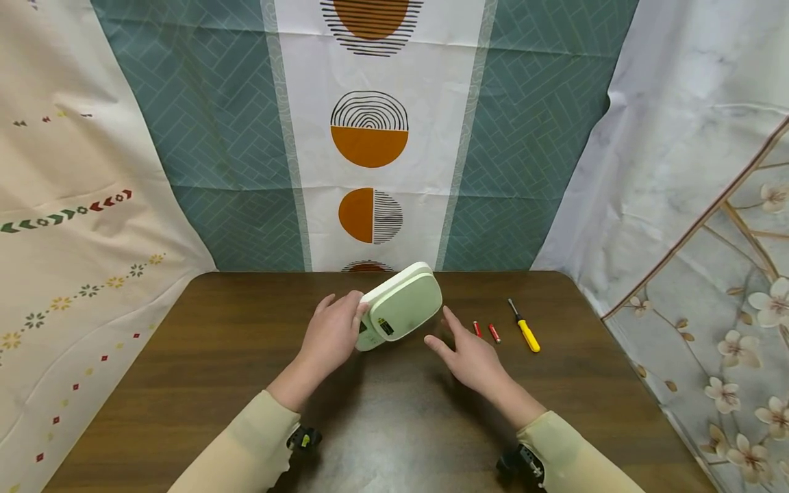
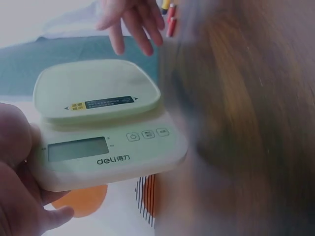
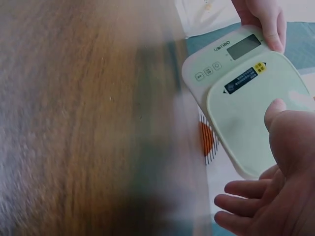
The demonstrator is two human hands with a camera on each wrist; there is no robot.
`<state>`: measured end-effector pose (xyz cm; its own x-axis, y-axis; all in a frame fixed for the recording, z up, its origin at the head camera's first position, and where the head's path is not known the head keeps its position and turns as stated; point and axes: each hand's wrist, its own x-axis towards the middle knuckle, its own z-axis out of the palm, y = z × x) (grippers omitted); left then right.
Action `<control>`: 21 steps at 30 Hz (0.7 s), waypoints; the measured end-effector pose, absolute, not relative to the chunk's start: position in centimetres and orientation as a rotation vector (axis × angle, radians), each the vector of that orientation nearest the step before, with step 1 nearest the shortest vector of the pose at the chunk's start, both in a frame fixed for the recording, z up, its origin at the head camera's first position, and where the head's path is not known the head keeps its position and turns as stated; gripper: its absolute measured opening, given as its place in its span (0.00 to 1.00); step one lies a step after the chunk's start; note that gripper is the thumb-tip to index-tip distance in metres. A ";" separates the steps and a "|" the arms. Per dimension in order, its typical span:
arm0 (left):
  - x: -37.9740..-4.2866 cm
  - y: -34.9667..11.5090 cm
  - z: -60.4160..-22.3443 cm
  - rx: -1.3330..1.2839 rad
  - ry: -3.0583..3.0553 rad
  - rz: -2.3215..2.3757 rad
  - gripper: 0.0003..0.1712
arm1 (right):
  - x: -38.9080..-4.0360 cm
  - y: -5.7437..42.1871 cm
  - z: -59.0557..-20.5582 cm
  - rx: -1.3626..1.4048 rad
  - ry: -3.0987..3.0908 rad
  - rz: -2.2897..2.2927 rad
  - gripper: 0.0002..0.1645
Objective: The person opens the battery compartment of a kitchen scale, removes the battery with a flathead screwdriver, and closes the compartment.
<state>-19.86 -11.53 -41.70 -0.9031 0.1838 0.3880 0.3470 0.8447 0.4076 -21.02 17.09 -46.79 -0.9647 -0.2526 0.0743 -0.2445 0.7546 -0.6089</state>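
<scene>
A pale green kitchen scale (image 1: 407, 308) is held tilted above the table by my left hand (image 1: 333, 327), which grips its display end. The left wrist view shows the scale's screen (image 2: 78, 149) blank, with several buttons and a dark and yellow sticker on the weighing plate (image 2: 98, 86). Close by the scale's other end is my right hand (image 1: 471, 359), thumb and fingers spread and nothing held. In the right wrist view its thumb (image 3: 276, 110) overlaps the plate; whether it touches, I cannot tell. The scale's underside is hidden.
Two small red batteries (image 1: 495, 333) lie on the brown table (image 1: 216, 370) just beyond my right hand. Right of them lies a screwdriver (image 1: 527, 334) with a yellow handle. Patterned cloths (image 1: 228, 137) hang behind the table and at both sides.
</scene>
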 end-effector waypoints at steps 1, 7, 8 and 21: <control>-19.9 -11.6 -41.7 -0.387 -2.689 -0.720 0.08 | -21.0 17.0 -46.9 -0.409 2.921 -1.027 0.56; -19.9 -11.7 -41.9 -0.283 -2.674 -0.951 0.09 | -20.7 16.2 -47.2 -0.432 2.855 -1.116 0.57; -19.9 -11.7 -42.0 -0.266 -2.676 -0.978 0.09 | -20.6 16.1 -47.3 -0.439 2.841 -1.134 0.57; -19.7 -11.8 -42.0 -0.149 -2.668 -1.343 0.14 | -20.6 15.4 -47.5 -0.455 2.672 -1.441 0.59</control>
<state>-19.70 -11.81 -42.05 -0.9837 0.0213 0.1784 0.1560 0.5942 0.7891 -20.57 15.37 -47.49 -0.9537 -0.2910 0.0766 -0.2239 0.5161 -0.8268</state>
